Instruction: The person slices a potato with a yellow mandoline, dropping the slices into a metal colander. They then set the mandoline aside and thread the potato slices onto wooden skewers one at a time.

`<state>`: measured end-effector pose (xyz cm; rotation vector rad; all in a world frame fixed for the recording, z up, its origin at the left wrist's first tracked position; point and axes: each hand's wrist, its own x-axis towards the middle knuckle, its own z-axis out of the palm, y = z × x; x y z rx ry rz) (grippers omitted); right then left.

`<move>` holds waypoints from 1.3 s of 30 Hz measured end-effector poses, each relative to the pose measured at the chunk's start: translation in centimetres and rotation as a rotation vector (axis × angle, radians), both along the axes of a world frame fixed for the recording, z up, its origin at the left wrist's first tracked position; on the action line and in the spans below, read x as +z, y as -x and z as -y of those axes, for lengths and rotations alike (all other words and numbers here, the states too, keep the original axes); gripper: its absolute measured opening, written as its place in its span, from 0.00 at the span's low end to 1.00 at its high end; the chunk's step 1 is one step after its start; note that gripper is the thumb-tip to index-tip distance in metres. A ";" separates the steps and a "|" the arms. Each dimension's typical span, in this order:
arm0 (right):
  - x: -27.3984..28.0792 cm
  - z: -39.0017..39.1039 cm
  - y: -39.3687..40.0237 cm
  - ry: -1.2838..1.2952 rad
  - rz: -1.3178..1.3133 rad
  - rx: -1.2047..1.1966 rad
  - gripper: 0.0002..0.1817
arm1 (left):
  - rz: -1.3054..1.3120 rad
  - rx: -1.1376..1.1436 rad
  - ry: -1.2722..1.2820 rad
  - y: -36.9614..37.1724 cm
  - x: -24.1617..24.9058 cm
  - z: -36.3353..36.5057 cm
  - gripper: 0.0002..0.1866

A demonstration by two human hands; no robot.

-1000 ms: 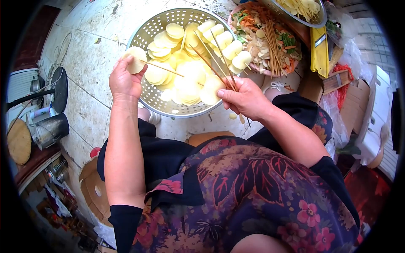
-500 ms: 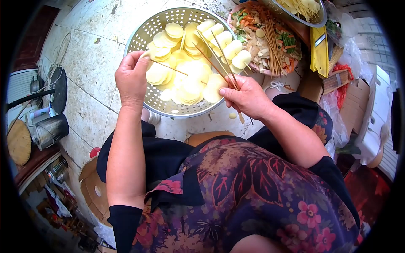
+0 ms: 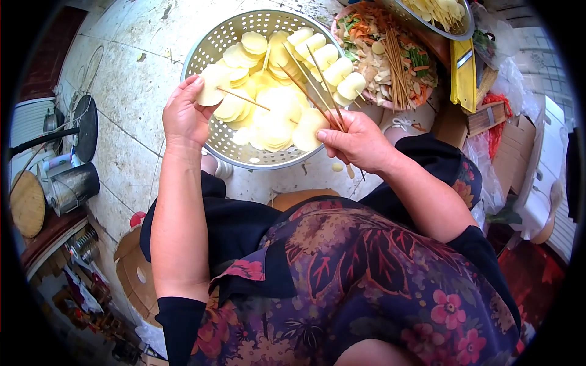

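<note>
My left hand (image 3: pixel 184 116) pinches a thin, pale potato slice (image 3: pixel 212 85) over the left rim of the perforated metal colander (image 3: pixel 207 52). One end of a wooden skewer (image 3: pixel 244 99) meets that slice. Farther along the same line, another slice (image 3: pixel 310 129) sits right at my right fingertips. My right hand (image 3: pixel 357 140) is closed round several thin skewers, which fan out upward over the colander. Piles of potato slices (image 3: pixel 268 131) fill the middle of the colander. Skewered slices (image 3: pixel 323 58) lie along its right side.
Right of the colander, a pink-rimmed tray (image 3: pixel 378 61) holds mixed cut vegetables and a bundle of bare skewers (image 3: pixel 395 70). A metal bowl of slices (image 3: pixel 433 12) stands behind it, near a yellow slicer (image 3: pixel 463 73). Cardboard (image 3: pixel 516 149) and plastic bags lie at the right.
My left hand has turned and shifted slightly left, so the potato slice in its fingers now shows its flat face by the skewer's end. My right hand has barely moved.
</note>
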<state>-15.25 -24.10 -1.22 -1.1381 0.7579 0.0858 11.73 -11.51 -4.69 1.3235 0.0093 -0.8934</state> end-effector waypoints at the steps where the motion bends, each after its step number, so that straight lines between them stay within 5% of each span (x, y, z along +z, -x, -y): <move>1: 0.0 0.0 0.0 0.000 0.000 0.000 0.06 | 0.000 0.000 0.000 0.0 0.1 0.0 0.16; 11: -0.4 -0.2 -0.2 0.010 0.013 -0.040 0.06 | -0.141 -0.348 -0.124 4.7 1.5 1.1 0.17; 21: -1.0 0.3 -0.3 -0.046 0.049 -0.119 0.06 | -0.111 -0.277 -0.142 4.4 0.9 1.3 0.17; 24: -0.7 0.2 -0.5 -0.056 0.045 -0.186 0.07 | 0.063 -0.254 -0.300 4.2 -1.3 1.3 0.16; 27: -1.2 0.2 -0.3 -0.021 0.038 -0.161 0.07 | 0.684 -0.768 -0.723 5.1 -5.1 0.8 0.21; 30: -1.0 0.1 -0.3 -0.024 0.031 -0.145 0.07 | 0.945 -0.950 -0.915 7.3 -3.5 0.6 0.20; 37: -0.6 0.3 0.0 -0.030 0.023 -0.163 0.06 | 0.975 -1.025 -0.856 7.2 -2.9 1.3 0.13; 39: -0.5 0.3 0.1 -0.022 0.014 -0.146 0.06 | 1.066 -0.894 -0.819 7.0 -4.0 1.1 0.10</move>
